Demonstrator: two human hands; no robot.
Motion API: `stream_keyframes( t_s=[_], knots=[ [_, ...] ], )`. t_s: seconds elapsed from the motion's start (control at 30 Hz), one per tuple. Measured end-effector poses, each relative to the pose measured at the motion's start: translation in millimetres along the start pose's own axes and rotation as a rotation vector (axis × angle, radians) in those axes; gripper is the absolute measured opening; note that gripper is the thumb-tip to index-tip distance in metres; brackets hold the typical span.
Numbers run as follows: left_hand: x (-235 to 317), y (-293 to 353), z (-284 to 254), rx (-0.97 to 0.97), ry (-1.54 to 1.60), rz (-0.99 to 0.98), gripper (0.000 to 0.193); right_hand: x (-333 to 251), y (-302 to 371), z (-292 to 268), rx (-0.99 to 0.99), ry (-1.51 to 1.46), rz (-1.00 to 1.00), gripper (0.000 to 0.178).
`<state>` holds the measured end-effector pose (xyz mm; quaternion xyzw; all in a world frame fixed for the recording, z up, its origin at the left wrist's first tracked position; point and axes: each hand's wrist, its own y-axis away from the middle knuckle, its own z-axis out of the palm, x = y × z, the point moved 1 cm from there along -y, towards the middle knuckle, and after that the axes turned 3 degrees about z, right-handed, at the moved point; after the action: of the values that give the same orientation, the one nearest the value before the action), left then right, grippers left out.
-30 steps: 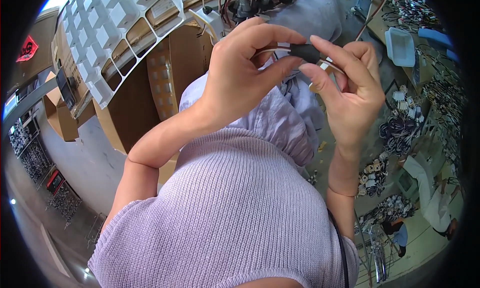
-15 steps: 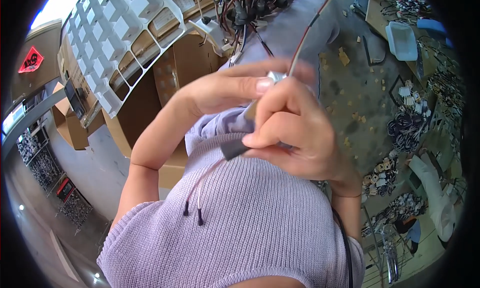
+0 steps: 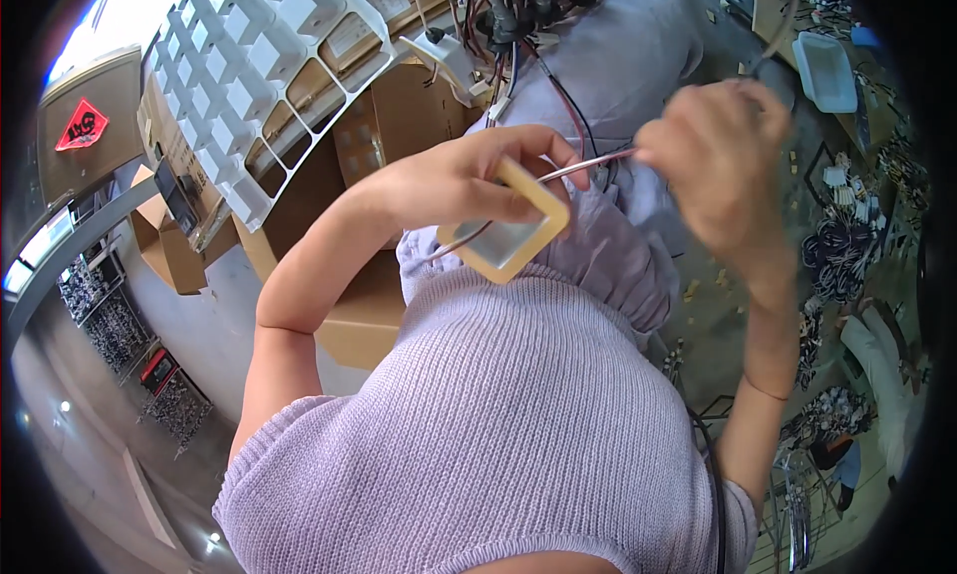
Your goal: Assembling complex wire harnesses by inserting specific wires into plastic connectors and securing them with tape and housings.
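Observation:
Held in front of my chest by my left hand is a small square piece with a yellowish foam-like rim and a silvery grey middle. Its kind cannot be made out. A thin pinkish-white wire passes across the piece and under my left fingers, its near end reaching out beside the piece. To the right, my right hand is closed on the wire and somewhat blurred. Above, a bundle of dark and red wires with black fittings hangs over my lap.
A white moulded tray with block-like pockets leans over an open cardboard box at the left. On the right are a pale plastic bin, heaps of wire harnesses and another person's pale-clad leg.
My right hand has moved away to the right, drawing the wire out straight. The black sleeve and two wire ends near my chest are out of sight. The square piece has turned toward me.

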<state>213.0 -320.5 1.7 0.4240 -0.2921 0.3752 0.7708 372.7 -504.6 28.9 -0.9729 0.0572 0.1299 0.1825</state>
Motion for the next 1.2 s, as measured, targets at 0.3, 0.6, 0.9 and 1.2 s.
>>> stream_keyframes(
  t_s=[0.3,0.6,0.9,1.2],
  knots=[
    [-3.5,9.4,20.0,-0.049,-0.155,0.094,0.043,-39.1,14.9,-14.1,-0.210,-0.342,0.099,0.028],
    [20.3,7.9,29.3,-0.213,-0.142,-0.144,0.033,-52.1,13.2,-4.4,-0.148,-0.642,0.075,0.012],
    [-6.3,26.2,50.7,-0.068,-0.044,0.078,0.034,-66.4,24.3,-6.6,-0.027,-0.737,0.249,0.013],
    [-4.7,36.6,59.7,-0.048,-0.013,0.044,0.032,-67.4,27.1,-13.1,-0.022,-0.750,0.286,0.014]
  ],
)
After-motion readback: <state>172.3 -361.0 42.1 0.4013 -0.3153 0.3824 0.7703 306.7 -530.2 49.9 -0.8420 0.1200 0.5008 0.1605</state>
